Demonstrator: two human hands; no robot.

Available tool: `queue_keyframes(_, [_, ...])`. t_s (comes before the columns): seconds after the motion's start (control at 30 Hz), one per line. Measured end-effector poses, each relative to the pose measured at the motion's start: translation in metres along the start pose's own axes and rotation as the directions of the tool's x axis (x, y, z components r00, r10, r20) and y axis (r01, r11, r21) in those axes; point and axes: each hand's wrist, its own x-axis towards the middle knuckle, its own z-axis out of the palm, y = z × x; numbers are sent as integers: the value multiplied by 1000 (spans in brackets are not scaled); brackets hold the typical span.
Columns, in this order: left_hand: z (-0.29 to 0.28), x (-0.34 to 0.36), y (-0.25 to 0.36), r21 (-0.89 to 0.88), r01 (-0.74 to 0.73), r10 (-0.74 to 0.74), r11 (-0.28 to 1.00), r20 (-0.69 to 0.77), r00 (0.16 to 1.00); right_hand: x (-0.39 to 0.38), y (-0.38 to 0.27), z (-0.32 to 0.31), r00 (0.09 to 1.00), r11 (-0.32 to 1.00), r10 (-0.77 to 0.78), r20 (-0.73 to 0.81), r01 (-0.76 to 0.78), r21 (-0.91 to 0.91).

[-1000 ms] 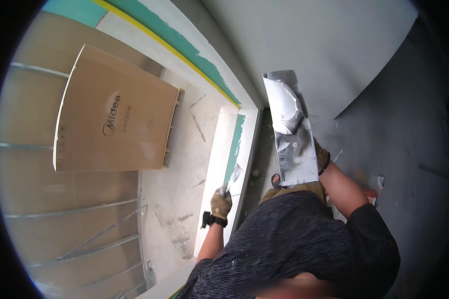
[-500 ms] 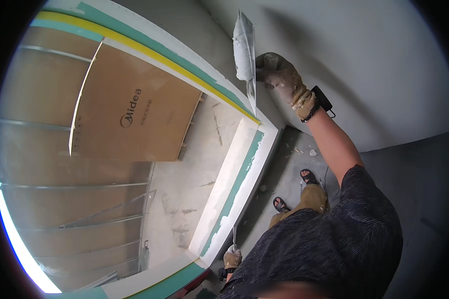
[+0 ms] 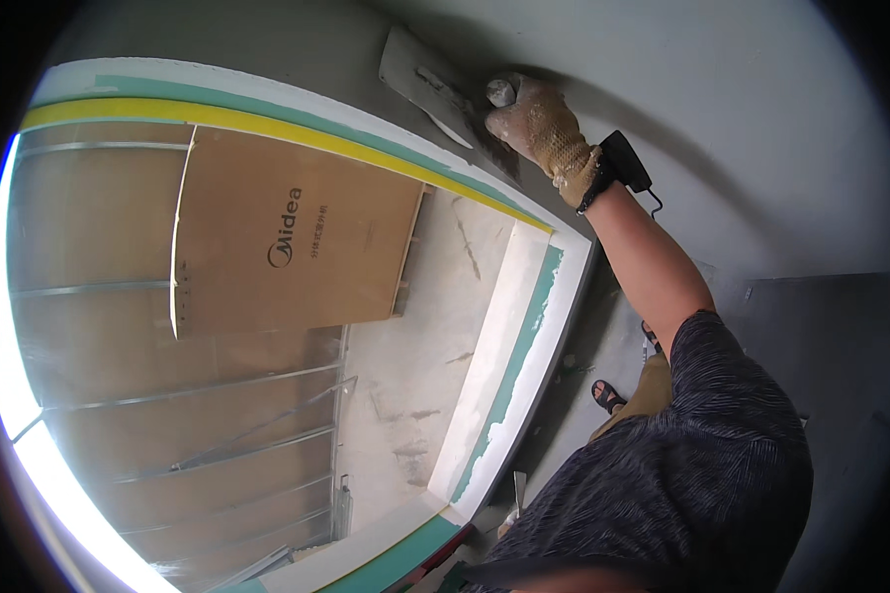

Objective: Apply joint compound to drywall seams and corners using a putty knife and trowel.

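Observation:
My right hand (image 3: 532,128), in a dusty tan glove, grips a metal trowel (image 3: 415,79) that lies flat against the grey wall (image 3: 682,89) just above the framed opening. A white streak shows at the trowel's lower edge. Green board edged with white filler (image 3: 534,316) and a yellow strip (image 3: 267,138) line the opening. My left hand (image 3: 508,524) is low beside my body, mostly hidden by my shirt, with the handle end of a putty knife (image 3: 520,489) in its fingers.
Through the opening are a large cardboard box (image 3: 218,237) on a pallet, metal studs (image 3: 89,292) against brown boards, a stained concrete floor (image 3: 396,395) and a bright gap (image 3: 49,474). My sandalled feet (image 3: 608,395) stand on the grey floor below.
My right hand has raised the trowel from in front of my body to the wall above the opening, turning it over against the surface. My left hand has dropped lower beside my body.

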Motion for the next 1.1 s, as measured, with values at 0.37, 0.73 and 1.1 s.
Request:
queue_keyframes(0.37, [9,23,-60,-126,0,8,992,65,998,-19,-15,13,988,999,-46,149,42,27])
queue_keyframes(0.73, [-7,37,-12,215,3,-46,977,192,980,-20,126,42,987,984,-159,-21,157,-83])
queue_keyframes(1.1, [-6,13,-30,-28,278,-262,960,254,931,-30,104,57,969,960,244,27,-237,-152])
